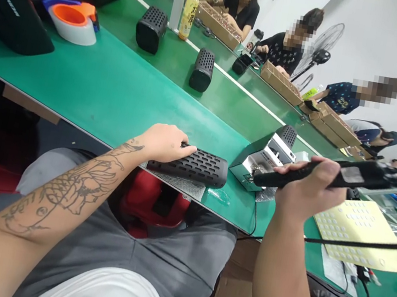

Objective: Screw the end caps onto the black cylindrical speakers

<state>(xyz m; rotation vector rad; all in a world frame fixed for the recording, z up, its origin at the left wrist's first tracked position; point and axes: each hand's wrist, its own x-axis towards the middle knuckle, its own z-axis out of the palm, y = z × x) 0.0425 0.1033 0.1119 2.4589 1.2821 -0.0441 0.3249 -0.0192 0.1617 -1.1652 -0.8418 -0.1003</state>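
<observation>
My left hand (164, 144) is closed over one end of a black perforated speaker housing (206, 166), which lies on its side at the bench's near edge. The thumb shows on top; the other fingers are mostly hidden behind it. A black electric screwdriver (349, 178) is gripped in my right hand (313, 188), held nearly level. Its tip end points left at the front of a silver screw feeder (262, 162), and I cannot tell whether they touch. Under the housing lies some clear plastic wrap (187, 188).
More black perforated housings (202, 70) stand along the green bench (108, 98). A tape roll (73, 21) in a white holder sits at left, a yellow drink bottle (189, 12) farther back. Right of me lie a yellow sticker sheet (363, 232) and cables. Several people work across the line.
</observation>
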